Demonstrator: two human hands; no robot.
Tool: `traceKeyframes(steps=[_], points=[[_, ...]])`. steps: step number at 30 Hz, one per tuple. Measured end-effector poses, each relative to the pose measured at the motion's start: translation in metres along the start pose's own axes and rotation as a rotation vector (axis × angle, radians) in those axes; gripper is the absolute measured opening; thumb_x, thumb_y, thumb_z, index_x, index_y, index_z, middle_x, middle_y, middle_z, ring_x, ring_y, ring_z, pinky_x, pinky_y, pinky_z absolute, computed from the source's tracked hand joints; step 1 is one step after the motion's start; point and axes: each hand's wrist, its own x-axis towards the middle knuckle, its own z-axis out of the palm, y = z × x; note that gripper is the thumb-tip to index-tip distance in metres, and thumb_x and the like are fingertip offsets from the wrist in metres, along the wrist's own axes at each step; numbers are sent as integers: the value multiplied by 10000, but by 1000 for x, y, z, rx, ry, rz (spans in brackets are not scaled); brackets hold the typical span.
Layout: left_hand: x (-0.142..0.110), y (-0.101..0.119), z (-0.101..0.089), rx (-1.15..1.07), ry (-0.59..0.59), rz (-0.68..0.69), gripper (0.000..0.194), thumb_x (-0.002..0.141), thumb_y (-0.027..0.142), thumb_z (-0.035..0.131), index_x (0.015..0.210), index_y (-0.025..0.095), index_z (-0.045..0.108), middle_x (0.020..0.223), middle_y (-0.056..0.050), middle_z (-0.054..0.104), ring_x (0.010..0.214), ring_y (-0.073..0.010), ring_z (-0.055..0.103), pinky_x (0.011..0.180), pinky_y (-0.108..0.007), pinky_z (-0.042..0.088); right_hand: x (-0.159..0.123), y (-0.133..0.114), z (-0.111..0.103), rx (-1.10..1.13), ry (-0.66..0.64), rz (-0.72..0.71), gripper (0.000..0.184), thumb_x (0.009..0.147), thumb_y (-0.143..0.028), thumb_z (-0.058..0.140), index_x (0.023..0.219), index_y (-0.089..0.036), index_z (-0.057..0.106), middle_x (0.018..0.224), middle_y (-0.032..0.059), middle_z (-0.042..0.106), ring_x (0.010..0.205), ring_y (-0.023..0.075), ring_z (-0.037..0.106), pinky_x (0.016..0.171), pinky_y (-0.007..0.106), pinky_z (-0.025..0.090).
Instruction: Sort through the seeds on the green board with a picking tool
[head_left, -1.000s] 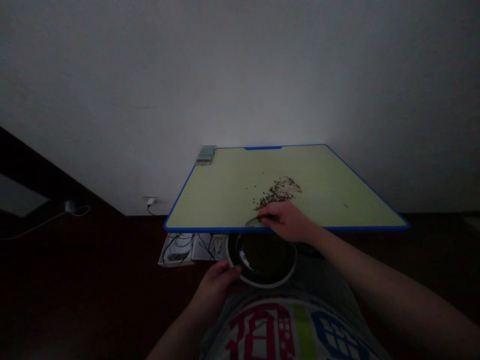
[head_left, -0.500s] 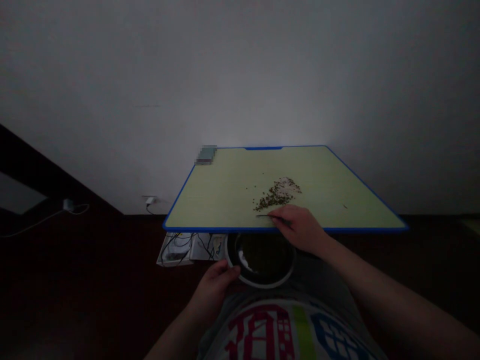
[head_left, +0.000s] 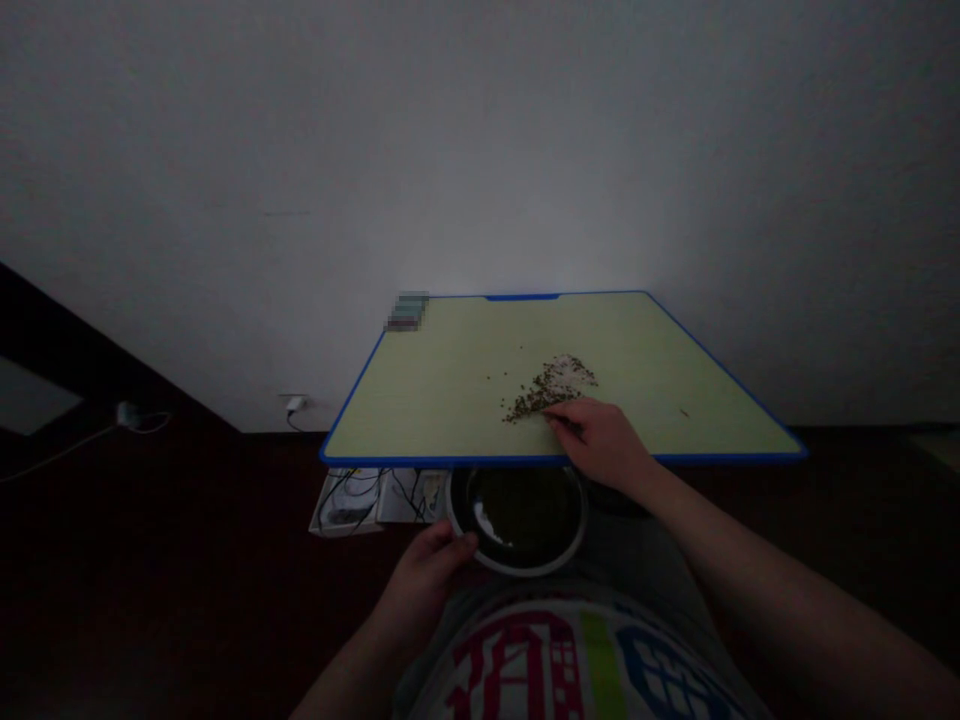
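On the table (head_left: 420, 400) lies a pile of small dark green-brown beans or seeds (head_left: 531, 400) mixed with pale whitish grains (head_left: 568, 373). My right hand (head_left: 604, 437) is closed in a pinch at the near edge of this pile. It grips a thin dark tool, mostly hidden by the fingers, whose tip reaches the beans; its exact kind does not show. Below the table's front edge, my left hand (head_left: 431, 565) holds the left rim of a round bowl (head_left: 517, 572), thumb on top. The bowl has a pale rim and a dark inside; its contents are too dim to name.
A blurred object (head_left: 406, 312) sits at the table's far left corner. A reddish sliver (head_left: 684, 413) lies to the right. Beneath the table are white boxes (head_left: 349, 502) with black cables. A white plug (head_left: 295, 404) is in the wall (head_left: 480, 150) behind.
My right hand has moved forward and slightly up, from the table's front edge to the pile, bringing the tool's tip to the beans. The left hand and bowl stay together.
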Motion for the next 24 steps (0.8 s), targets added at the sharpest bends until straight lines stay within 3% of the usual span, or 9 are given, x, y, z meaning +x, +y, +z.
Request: traceKeyframes(steps=[7, 24], points=[[0, 0, 0, 4, 4, -7, 182, 653, 257, 765, 791, 146, 721, 784, -74, 780, 725, -236, 713, 684, -319, 535, 14, 1, 3, 45, -31, 5, 280, 838, -183, 514, 1025, -178, 722, 980, 80, 741, 892, 227, 682, 813, 379, 527], [-2, 3, 1, 9, -12, -7, 195, 656, 268, 767, 804, 150, 720, 803, -79, 780, 726, -234, 711, 677, -317, 531, -1, -4, -4, 55, -51, -28, 268, 840, -188, 514, 1007, -173, 722, 966, 78, 741, 886, 221, 679, 804, 360, 525]])
